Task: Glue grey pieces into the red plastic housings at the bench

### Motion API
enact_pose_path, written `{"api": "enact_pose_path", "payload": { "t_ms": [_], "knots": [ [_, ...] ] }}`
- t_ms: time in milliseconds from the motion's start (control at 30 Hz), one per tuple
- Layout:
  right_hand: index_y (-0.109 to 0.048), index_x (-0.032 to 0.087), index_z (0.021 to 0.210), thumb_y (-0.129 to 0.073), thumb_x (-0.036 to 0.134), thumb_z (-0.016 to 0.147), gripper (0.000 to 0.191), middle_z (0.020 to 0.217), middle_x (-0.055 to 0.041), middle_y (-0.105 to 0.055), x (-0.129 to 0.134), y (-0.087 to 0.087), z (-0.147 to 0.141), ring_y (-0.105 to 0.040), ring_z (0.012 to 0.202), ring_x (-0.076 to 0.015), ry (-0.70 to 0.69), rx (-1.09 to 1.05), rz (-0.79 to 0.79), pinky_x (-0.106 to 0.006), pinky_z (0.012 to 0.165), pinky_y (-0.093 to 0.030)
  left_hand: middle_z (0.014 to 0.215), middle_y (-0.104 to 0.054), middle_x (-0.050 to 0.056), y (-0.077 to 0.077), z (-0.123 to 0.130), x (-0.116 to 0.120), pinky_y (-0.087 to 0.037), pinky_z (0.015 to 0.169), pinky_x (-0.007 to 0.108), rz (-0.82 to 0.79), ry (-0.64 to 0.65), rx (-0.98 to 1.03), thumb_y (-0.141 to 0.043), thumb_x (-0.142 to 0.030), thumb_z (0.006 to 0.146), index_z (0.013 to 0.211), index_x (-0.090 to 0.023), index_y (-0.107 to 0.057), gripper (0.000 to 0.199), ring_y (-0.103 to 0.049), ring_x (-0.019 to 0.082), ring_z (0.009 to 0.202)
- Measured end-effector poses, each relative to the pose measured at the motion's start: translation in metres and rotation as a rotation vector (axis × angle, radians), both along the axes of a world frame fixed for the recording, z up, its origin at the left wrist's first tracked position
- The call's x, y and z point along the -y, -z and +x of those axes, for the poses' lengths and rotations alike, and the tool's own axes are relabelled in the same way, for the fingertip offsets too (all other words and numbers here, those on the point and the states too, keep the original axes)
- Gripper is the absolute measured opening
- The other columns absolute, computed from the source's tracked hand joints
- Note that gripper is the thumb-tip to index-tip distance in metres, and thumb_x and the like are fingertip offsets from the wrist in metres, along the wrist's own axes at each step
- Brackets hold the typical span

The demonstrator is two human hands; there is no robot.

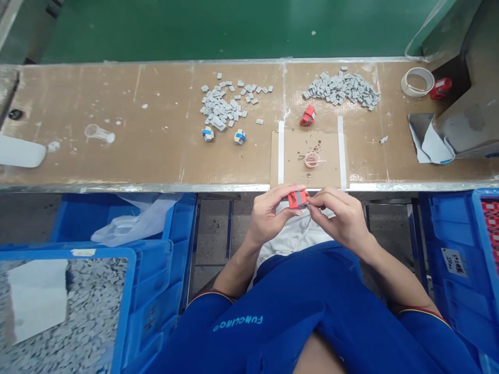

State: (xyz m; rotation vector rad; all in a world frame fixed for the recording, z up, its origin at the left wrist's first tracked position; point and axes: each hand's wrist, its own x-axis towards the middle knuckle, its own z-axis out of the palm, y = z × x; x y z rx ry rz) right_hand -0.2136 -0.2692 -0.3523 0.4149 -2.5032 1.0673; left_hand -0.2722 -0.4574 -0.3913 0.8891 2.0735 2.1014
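Light-blue capitals across the blue shirt (296,291), and they're upside down from here: the lettering (238,323) reads FUNGLING, or maybe FUNCLING, the fourth letter's hard to call! Over to the right, a white label (454,262) on the blue crate (448,218) carries dark handwriting, sideways, too small to read surely.

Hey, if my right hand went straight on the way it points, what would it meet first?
Your right hand would most likely meet the small red plastic block with the grey band, held in your left hand; any gap is hard to judge.
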Motion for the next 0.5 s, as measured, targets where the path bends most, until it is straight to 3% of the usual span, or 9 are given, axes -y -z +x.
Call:
{"api": "enact_pose_path", "payload": {
  "t_ms": [267, 400, 500],
  "knots": [
    [-0.069, 0.021, 0.1, -0.059, 0.015, 0.102, 0.012, 0.086, -0.0051, -0.073, -0.005, 0.006, 0.002, -0.067, 0.075, -0.0166, -0.061, 0.008, 0.0, -0.029, 0.068, -0.054, 0.12, -0.083, 0.012, 0.007, -0.011, 0.006, -0.064, 0.101, 0.04, -0.072, 0.049, -0.157, -0.087, -0.038, 0.085, 0.131, -0.024, -0.076, 0.05, -0.079, 0.026, 0.112],
    [-0.061, 0.022, 0.085, -0.057, 0.013, 0.1, 0.018, 0.074, -0.0009, -0.063, -0.011, 0.004, 0.003, -0.057, 0.066, -0.0148, -0.073, -0.003, 0.023, -0.027, 0.062, -0.047, 0.122, -0.082, 0.013, 0.002, -0.011, 0.001, -0.064, 0.1, 0.039, -0.075, 0.089, -0.209, -0.087, -0.037, 0.085, 0.132, -0.024, -0.076, 0.05, -0.08, 0.026, 0.112],
    [-0.054, 0.023, 0.078, -0.055, 0.013, 0.099, 0.023, 0.069, 0.0011, -0.058, -0.019, 0.0, 0.005, -0.053, 0.062, -0.0139, -0.039, -0.022, 0.001, -0.027, 0.059, -0.045, 0.121, -0.083, 0.013, -0.006, -0.011, -0.017, -0.064, 0.1, 0.037, -0.073, 0.108, -0.241, -0.085, -0.035, 0.087, 0.133, -0.025, -0.075, 0.048, -0.08, 0.025, 0.112]
  ]
}}
